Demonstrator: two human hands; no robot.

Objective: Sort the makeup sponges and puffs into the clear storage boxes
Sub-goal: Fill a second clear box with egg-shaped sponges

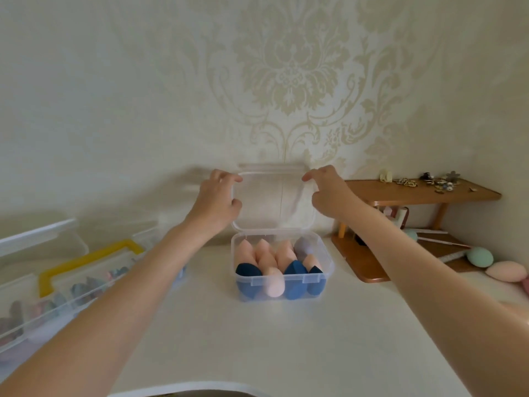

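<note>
A small clear storage box (326, 270) stands in the middle of the white table, filled with several pink, dark blue and one grey makeup sponges (273, 282). Its hinged clear lid (272, 202) stands upright behind it. My left hand (216, 203) grips the lid's left edge with thumb and fingers. My right hand (329, 193) touches the lid's upper right corner with its fingertips. A mint sponge (480, 257) and a pink sponge (506, 271) lie loose at the far right of the table.
A large clear box with a yellow handle (88, 262) lies at the left, holding several coloured puffs. A small wooden shelf (420, 191) at the right carries hair clips and trinkets. The patterned wall is right behind the lid.
</note>
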